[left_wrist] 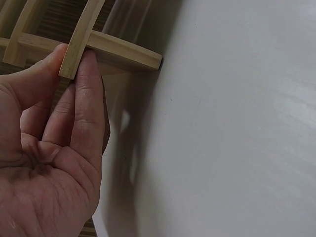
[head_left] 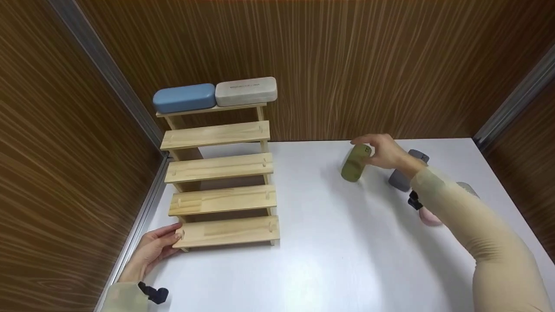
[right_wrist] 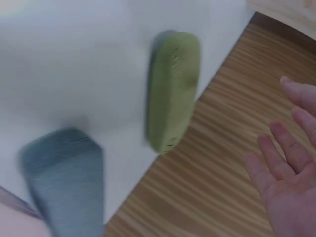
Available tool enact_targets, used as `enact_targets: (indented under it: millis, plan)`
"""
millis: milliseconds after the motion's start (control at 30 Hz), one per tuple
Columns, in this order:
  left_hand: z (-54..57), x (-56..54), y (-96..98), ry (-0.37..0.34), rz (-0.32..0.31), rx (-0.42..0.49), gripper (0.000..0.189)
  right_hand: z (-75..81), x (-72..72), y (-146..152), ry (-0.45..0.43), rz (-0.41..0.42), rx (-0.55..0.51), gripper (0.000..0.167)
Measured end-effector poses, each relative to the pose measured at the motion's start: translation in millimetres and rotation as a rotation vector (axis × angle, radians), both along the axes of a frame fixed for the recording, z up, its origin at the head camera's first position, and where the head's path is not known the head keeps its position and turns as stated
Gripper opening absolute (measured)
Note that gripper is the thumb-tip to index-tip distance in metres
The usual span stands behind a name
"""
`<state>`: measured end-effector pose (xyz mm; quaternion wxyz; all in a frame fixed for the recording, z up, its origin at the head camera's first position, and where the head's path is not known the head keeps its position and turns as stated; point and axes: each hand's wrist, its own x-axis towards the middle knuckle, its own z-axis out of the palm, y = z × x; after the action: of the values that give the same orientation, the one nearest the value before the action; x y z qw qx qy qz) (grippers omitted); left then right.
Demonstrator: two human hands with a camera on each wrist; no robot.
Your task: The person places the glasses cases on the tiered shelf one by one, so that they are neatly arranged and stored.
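Observation:
On the left stands a stepped wooden shelf (head_left: 230, 229) with several tiers. My left hand (head_left: 151, 249) pinches the left end of its lowest board (left_wrist: 79, 44) between thumb and fingers. A green glasses case (head_left: 352, 169) lies on the white table toward the back. My right hand (head_left: 383, 151) hovers over it in the head view. In the right wrist view that hand (right_wrist: 291, 173) has its fingers spread, with a gap between them and the green case (right_wrist: 175, 94). Side by side on the top tier rest a blue case (head_left: 184, 97) and a whitish case (head_left: 247, 91).
A dark grey case (head_left: 399, 180) lies right of the green one, partly behind the right arm. Beyond the sleeve show bits of a pink case (head_left: 429, 217) and a light grey one (head_left: 467, 188). Wood-grain panels (head_left: 321, 65) wall the table's back and sides.

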<state>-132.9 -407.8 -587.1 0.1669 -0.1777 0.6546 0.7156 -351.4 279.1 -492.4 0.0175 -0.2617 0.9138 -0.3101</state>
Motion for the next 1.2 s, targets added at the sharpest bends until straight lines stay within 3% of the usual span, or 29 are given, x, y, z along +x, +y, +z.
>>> enact_targets:
  millis: [233, 500, 767, 1200]
  plan:
    - [0.7, 0.4, -0.6, 0.000, 0.030, -0.033, 0.032, -26.0, -8.6, 15, -0.007, 0.003, 0.006, 0.063]
    - [2.7, -2.0, 0.8, -0.006, 0.028, -0.035, 0.034, -45.9, -15.6, 26, -0.034, -0.019, 0.102, 0.066]
    - [4.7, -0.4, 0.9, -0.013, 0.031, -0.033, 0.037, -55.2, -26.7, 17, -0.026, 0.002, 0.184, 0.069]
    - [-2.0, 0.7, 2.3, -0.009, 0.022, -0.035, 0.037, -67.7, -36.3, 7, -0.035, 0.016, 0.232, 0.057]
